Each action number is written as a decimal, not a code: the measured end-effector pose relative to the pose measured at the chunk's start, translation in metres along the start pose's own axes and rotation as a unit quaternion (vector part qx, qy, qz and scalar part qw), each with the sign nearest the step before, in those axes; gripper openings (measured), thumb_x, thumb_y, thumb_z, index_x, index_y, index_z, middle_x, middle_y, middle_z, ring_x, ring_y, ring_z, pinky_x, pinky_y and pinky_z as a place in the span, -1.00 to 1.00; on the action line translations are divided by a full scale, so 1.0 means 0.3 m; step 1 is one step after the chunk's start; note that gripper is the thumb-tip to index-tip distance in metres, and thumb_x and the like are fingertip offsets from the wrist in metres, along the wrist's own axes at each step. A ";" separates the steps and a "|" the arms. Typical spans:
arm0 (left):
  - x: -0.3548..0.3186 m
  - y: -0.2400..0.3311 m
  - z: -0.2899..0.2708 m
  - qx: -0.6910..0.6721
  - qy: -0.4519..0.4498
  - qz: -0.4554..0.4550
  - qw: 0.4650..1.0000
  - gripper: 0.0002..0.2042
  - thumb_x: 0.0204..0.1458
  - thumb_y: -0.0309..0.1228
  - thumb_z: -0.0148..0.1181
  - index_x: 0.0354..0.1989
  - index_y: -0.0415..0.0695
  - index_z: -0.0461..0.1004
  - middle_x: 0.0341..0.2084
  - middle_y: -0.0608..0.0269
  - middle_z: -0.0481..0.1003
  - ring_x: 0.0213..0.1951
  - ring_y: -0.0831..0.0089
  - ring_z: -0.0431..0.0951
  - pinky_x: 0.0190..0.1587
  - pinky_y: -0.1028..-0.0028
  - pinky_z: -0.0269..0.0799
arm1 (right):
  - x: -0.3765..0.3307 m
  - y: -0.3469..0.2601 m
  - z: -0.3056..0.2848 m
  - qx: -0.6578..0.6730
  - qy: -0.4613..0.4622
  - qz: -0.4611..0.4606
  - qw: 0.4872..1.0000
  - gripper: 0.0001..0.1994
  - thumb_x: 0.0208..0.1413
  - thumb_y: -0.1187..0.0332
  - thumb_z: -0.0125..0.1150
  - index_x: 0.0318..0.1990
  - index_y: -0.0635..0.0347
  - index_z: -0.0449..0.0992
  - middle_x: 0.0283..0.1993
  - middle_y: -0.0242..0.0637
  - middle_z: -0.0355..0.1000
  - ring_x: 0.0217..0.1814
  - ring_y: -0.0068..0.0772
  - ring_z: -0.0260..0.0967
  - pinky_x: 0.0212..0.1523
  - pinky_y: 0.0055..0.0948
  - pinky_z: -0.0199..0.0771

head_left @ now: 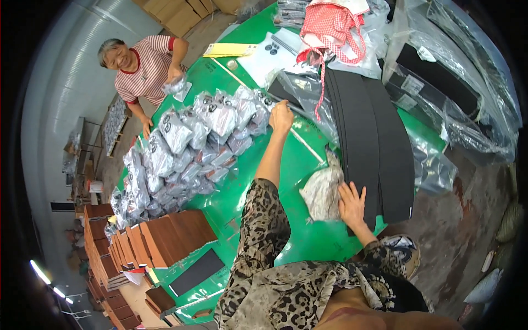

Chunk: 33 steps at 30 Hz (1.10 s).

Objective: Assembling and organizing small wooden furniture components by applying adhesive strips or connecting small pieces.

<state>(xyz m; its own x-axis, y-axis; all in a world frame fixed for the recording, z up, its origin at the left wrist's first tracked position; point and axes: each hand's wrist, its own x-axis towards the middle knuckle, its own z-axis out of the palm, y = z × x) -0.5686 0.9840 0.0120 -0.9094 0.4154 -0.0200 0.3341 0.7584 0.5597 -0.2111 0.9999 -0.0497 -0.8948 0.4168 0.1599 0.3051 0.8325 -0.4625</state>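
Observation:
My left hand (281,117) reaches out to the right end of a heap of clear plastic-bagged packages (217,118). Its fingers are curled closed on the edge of a clear plastic bag (265,101); the exact grip is partly hidden. My right hand (352,204) has its fingers spread, resting at the left edge of a stack of long black panels (360,137). Beside it lies a crumpled, stained pale cloth (323,192). The heap and panels lie on a green table (250,170).
Across the table a person (148,71) in a striped shirt holds a small clear bag. Brown panels (170,234) are stacked at the near left, by a flat black piece (198,272). A red checked apron (333,27) and plastic-wrapped black panels (440,77) lie far right.

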 end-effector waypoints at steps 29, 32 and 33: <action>0.374 -0.027 0.100 0.238 -0.014 -0.054 0.970 -0.57 -0.09 -0.27 0.19 -0.05 -0.21 0.34 -0.10 -0.01 0.36 0.00 0.07 0.34 -0.02 0.13 0.35 | 0.020 0.017 -0.016 0.073 -0.025 0.029 0.997 -0.60 -0.03 0.31 0.00 0.02 0.11 0.43 0.15 -0.30 0.29 0.30 -0.18 0.06 0.27 0.20 -0.36; 0.370 -0.011 0.094 0.208 -0.036 -0.091 0.973 -0.48 -0.06 -0.12 0.20 -0.01 -0.21 0.32 -0.03 -0.03 0.35 0.05 0.01 0.31 0.03 0.13 0.31 | 0.017 0.020 -0.019 0.072 -0.025 0.035 0.996 -0.60 -0.04 0.31 0.01 0.02 0.11 0.43 0.15 -0.30 0.29 0.29 -0.18 0.07 0.26 0.21 -0.34; 0.363 -0.006 0.096 0.215 -0.033 -0.089 0.972 -0.48 -0.06 -0.11 0.19 -0.01 -0.21 0.32 -0.02 -0.03 0.35 0.05 0.01 0.31 0.04 0.13 0.30 | 0.017 0.019 -0.019 0.075 -0.024 0.037 0.996 -0.60 -0.04 0.31 0.02 0.02 0.12 0.43 0.15 -0.30 0.29 0.29 -0.18 0.07 0.26 0.21 -0.33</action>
<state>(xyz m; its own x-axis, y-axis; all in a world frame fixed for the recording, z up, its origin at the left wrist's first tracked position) -0.6613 1.0423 -0.0150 -0.9491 0.2790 -0.1464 0.2585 0.9552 0.1442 -0.2121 1.0089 -0.0467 -0.8874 0.4538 0.0812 0.3215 0.7355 -0.5965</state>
